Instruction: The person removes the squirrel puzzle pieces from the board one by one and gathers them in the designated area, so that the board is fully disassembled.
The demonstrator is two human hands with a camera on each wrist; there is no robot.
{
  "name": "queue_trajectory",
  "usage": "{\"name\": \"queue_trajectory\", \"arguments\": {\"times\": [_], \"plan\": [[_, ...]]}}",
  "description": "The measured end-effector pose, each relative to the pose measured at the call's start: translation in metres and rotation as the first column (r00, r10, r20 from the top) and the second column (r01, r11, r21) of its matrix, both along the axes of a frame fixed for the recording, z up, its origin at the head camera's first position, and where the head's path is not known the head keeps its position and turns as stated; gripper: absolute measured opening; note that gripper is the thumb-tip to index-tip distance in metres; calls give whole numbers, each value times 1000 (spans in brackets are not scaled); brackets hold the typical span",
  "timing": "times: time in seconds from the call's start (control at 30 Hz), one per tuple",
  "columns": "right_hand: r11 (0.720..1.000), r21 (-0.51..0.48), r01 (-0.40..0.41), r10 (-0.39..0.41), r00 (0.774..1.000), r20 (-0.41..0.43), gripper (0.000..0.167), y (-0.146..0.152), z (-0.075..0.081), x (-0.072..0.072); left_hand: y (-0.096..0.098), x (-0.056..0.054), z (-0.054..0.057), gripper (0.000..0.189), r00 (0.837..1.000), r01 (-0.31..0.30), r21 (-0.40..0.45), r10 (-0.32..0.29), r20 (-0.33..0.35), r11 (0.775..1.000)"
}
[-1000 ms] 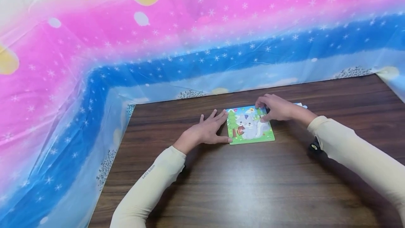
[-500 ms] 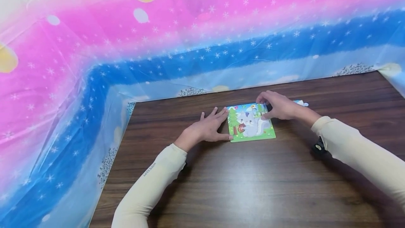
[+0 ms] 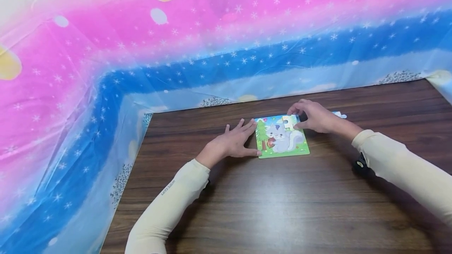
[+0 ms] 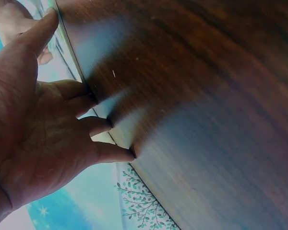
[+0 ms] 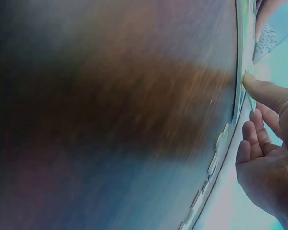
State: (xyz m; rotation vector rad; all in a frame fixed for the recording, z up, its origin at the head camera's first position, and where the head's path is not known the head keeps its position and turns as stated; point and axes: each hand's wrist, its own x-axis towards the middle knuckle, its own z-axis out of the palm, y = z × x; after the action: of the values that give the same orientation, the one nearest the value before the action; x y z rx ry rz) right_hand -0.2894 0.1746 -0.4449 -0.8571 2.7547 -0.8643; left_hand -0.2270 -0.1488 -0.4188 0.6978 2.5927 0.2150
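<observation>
There's the squirrel puzzle (image 3: 279, 146), lying toward the far edge of the table (image 3: 275, 195). The left hand (image 3: 231, 143) is spread wide, thumb and forefinger bracing its two left corners, gripping nothing. Up by the far right corner, the right hand (image 3: 316, 117) pinches what looks like a tilted puzzle piece (image 5: 252, 101), beside a pale gap (image 3: 287, 122). Lifting it out, I'd judge! That calls for a clean upward pull, neighbours undisturbed, frame held steady.
</observation>
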Motion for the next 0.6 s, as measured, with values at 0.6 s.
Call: {"name": "queue_trajectory", "arguments": {"times": [0.6], "plan": [[997, -20, 74, -74, 996, -43, 42, 65, 6, 2, 1, 0, 1, 102, 1000, -3, 10, 3, 12, 1000]]}}
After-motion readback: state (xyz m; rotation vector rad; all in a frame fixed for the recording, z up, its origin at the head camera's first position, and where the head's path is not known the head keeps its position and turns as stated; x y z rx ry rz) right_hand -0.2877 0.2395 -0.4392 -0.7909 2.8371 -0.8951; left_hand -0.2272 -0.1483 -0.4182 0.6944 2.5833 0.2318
